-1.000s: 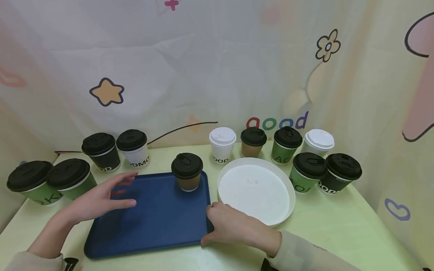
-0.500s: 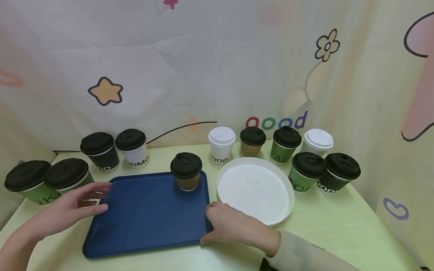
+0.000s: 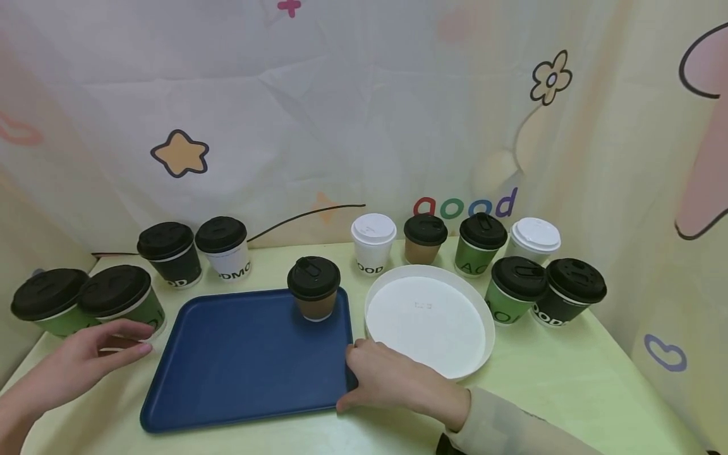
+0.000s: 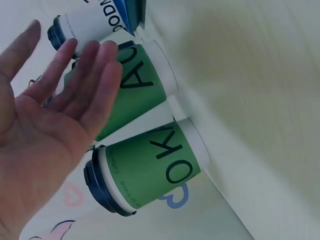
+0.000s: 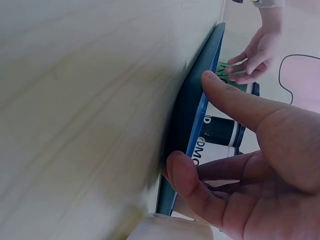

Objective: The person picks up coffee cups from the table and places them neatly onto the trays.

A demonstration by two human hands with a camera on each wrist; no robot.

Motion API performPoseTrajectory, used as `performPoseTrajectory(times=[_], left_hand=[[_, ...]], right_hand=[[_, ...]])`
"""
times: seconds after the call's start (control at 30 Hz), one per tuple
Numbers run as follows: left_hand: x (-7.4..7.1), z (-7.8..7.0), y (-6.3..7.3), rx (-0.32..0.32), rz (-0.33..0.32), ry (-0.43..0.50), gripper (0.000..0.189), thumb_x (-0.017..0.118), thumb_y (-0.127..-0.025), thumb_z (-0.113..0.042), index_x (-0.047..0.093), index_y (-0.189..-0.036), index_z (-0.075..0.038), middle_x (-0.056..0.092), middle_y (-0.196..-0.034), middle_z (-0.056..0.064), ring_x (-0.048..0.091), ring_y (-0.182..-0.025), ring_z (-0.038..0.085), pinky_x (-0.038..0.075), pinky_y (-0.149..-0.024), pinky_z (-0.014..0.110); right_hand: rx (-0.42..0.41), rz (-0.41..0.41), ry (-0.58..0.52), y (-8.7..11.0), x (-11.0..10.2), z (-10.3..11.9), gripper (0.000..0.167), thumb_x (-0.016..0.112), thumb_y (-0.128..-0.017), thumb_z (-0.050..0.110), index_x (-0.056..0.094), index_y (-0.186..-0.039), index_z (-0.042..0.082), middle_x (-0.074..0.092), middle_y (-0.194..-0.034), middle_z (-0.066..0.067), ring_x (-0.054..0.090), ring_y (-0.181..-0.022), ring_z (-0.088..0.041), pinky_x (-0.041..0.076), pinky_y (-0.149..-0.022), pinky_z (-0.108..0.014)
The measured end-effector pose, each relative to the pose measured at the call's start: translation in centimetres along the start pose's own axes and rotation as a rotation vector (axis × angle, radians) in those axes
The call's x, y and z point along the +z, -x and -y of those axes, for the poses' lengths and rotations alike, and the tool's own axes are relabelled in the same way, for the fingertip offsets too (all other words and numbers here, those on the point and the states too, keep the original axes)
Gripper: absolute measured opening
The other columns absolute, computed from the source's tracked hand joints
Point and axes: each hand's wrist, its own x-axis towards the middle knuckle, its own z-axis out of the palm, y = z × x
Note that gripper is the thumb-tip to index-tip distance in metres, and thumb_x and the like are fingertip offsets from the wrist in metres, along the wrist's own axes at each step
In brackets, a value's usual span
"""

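Because the table (image 3: 569, 366) spreads out before me, I count the hours from the middle of the tray (image 3: 239, 360), which lies on it. Just short of three o'clock sits the dish (image 3: 426, 328). At three my right hand (image 3: 381, 373) grips the tray's edge, fingers curled against its side, thumb at the near corner. Out at nine my left hand (image 3: 85, 360) holds nothing, fingers relaxed and slightly spread; towards ten stands the inner green cup (image 3: 122, 297) (touching my fingertips or not, I cannot tell). One brown cup (image 3: 314, 291) stands upright on the tray between one and two. I judge the step in hand to be steadying the tray; lifting the green one would call for curling my left fingers and thumb round its side.
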Motion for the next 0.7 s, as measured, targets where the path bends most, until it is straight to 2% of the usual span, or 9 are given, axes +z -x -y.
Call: performPoseTrajectory(times=[0.17,0.23,0.4,0.47,0.57,0.7], left_hand=[[-0.5,1.1,-0.3,-0.147,0.003,-0.021,0.043,0.063,-0.104,-0.035,0.068,-0.120,0.005,0.072,-0.103,0.008,0.066,-0.087,0.019,0.051,-0.066,0.030],[-0.7,1.5,-0.5,-0.192,-0.009,-0.022,0.051,0.061,-0.105,-0.038,0.065,-0.119,0.011,0.072,-0.099,0.011,0.066,-0.083,0.021,0.051,-0.063,0.031],[-1.3,1.3,-0.6,-0.253,-0.048,-0.039,0.064,0.060,-0.104,-0.042,0.058,-0.118,0.020,0.071,-0.099,0.021,0.066,-0.080,0.021,0.050,-0.062,0.032],[-1.5,1.2,-0.7,-0.274,-0.055,-0.036,0.066,0.061,-0.103,-0.044,0.057,-0.117,0.020,0.071,-0.097,0.019,0.063,-0.080,0.020,0.048,-0.063,0.033],[-1.5,1.5,-0.8,-0.293,-0.080,-0.025,0.061,0.061,-0.102,-0.046,0.057,-0.105,0.014,0.065,-0.087,0.012,0.055,-0.079,0.021,0.042,-0.063,0.033],[-1.2,2.2,-1.2,-0.291,-0.125,0.049,0.067,0.062,-0.101,-0.046,0.051,-0.117,0.018,0.057,-0.108,0.037,0.052,-0.099,0.041,0.044,-0.074,0.041]], right_hand=[[0.004,-0.006,0.006,0.0,0.0,0.1,0.058,0.092,-0.074,0.049,0.069,-0.100,0.002,0.057,-0.084,-0.002,0.055,-0.071,-0.012,0.051,-0.066,-0.028],[0.003,-0.008,0.008,0.1,0.0,0.1,0.058,0.092,-0.074,0.049,0.069,-0.100,0.002,0.057,-0.084,-0.002,0.055,-0.071,-0.012,0.051,-0.066,-0.028],[0.009,-0.004,0.006,0.0,0.1,0.0,0.059,0.091,-0.074,0.049,0.069,-0.101,0.001,0.057,-0.084,-0.002,0.055,-0.072,-0.012,0.051,-0.067,-0.028],[0.009,-0.003,0.004,0.0,0.1,0.0,0.059,0.092,-0.074,0.049,0.069,-0.101,0.002,0.058,-0.084,-0.002,0.055,-0.072,-0.012,0.051,-0.067,-0.028],[0.010,0.002,0.001,0.0,0.0,0.0,0.059,0.091,-0.074,0.049,0.070,-0.102,0.002,0.058,-0.085,-0.002,0.055,-0.072,-0.011,0.051,-0.068,-0.028],[0.015,0.012,-0.001,0.0,0.0,0.0,0.060,0.091,-0.075,0.049,0.070,-0.104,0.001,0.059,-0.086,-0.003,0.056,-0.073,-0.011,0.052,-0.069,-0.028]])
